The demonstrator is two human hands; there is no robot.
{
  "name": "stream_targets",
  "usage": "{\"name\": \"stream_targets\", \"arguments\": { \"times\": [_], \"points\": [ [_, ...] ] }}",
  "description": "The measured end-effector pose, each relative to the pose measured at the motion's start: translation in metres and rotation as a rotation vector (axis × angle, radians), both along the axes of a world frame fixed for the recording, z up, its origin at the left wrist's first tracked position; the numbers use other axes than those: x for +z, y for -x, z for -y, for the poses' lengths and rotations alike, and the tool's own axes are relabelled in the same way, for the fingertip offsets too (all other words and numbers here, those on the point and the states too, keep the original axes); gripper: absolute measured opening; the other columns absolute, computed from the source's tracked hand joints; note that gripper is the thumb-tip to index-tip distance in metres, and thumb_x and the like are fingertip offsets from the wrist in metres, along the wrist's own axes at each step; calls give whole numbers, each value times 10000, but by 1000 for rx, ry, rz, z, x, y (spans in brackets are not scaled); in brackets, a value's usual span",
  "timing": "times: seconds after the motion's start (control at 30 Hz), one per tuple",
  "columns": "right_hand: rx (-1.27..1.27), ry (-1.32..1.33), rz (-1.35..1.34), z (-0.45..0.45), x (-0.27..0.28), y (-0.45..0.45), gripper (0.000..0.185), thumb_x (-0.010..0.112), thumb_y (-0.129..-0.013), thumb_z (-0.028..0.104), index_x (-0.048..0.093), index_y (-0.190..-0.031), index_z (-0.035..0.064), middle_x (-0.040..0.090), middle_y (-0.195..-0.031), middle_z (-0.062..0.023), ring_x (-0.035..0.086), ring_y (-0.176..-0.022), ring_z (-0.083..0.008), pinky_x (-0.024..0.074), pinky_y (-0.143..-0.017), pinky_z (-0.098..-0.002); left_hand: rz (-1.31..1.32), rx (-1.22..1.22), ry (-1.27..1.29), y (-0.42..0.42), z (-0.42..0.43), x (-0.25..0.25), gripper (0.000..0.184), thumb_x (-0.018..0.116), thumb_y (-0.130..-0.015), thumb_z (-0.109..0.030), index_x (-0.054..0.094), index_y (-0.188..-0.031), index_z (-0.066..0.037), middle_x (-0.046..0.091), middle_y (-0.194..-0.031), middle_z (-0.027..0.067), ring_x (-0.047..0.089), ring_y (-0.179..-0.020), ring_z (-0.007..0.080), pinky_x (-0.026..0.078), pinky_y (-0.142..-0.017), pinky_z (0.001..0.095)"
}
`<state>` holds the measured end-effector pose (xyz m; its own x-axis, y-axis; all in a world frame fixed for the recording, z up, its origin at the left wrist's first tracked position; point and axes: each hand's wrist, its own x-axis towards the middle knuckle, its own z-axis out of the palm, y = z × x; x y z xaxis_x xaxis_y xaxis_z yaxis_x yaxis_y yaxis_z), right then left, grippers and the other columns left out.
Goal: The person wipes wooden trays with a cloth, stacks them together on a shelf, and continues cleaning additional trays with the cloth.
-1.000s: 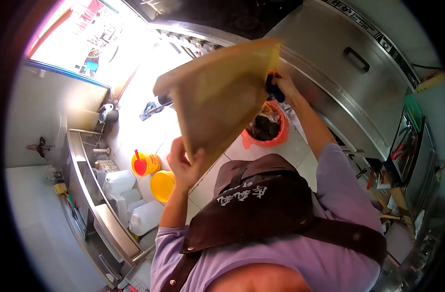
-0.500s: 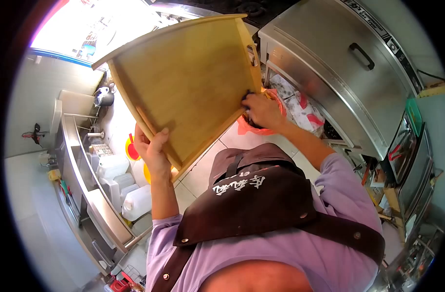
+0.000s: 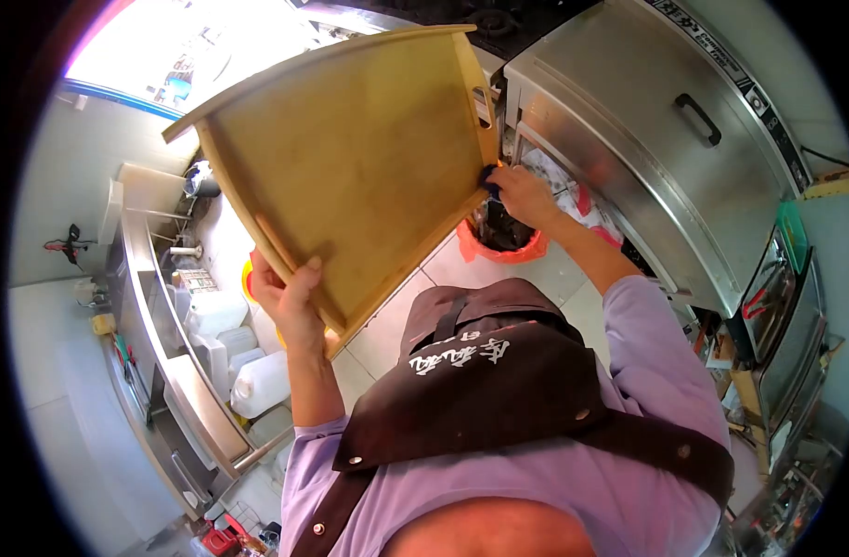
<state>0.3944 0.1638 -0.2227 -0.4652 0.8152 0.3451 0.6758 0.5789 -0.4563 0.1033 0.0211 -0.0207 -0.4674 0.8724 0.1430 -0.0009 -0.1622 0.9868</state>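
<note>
We've got our left fingers [image 3: 305, 275] clamped on a tilted wooden tray [image 3: 350, 158], right fingers [image 3: 510, 178] holding a dark wad [image 3: 488, 180] (at the tray's edge, btw).

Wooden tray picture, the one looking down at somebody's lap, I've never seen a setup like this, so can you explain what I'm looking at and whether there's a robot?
There's no robot here. A person wears a camera on their head, looking forward and down, so you see their own arms and dark apron from above.

The left hand grips the near left edge of the tray, holding it tilted above the floor. The right hand holds a small dark thing, perhaps a cloth, at the tray's right side.

Below is a bin with a red liner. White plastic jugs are at left, a steel appliance at right.
</note>
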Motion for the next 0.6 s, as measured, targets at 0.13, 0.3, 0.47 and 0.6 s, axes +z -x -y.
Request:
{"name": "stream_targets", "arguments": {
  "times": [0.13, 0.3, 0.47, 0.6],
  "points": [
    [-269, 86, -269, -4, 9, 4, 224, 560, -816, 146, 660, -1014, 114, 678, -941, -113, 654, -848, -316, 520, -721, -434, -25, -10, 71, 6, -3, -11, 524, 640, -663, -98, 529, -1154, 48, 606, -1039, 118, 602, -922, 215, 478, -864, 321],
    [-242, 295, -68, 28, 34, 48, 224, 591, -781, 149, 657, -986, 87, 673, -925, -122, 647, -799, -336, 523, -699, -426, -35, -57, 15, 0, -9, -8, 551, 672, -663, -92, 526, -1176, 47, 611, -1060, 119, 607, -949, 221, 478, -874, 318],
    [153, -79, -264, 55, 39, 59, 221, 600, -746, 115, 647, -960, 87, 663, -936, -82, 649, -815, -299, 529, -688, -402, 3, -19, 1, -3, -18, -8, 497, 642, -652, -23, 551, -1137, 35, 622, -1001, 86, 601, -898, 184, 472, -846, 287],
    [181, -195, 114, 0, -3, 3, 212, 594, -741, 108, 613, -951, 92, 602, -952, -68, 617, -784, -273, 528, -682, -382, 22, -16, -18, -6, -10, -3, 466, 622, -644, 10, 566, -1106, 29, 622, -971, 71, 595, -864, 161, 467, -819, 270]
  ]
}}
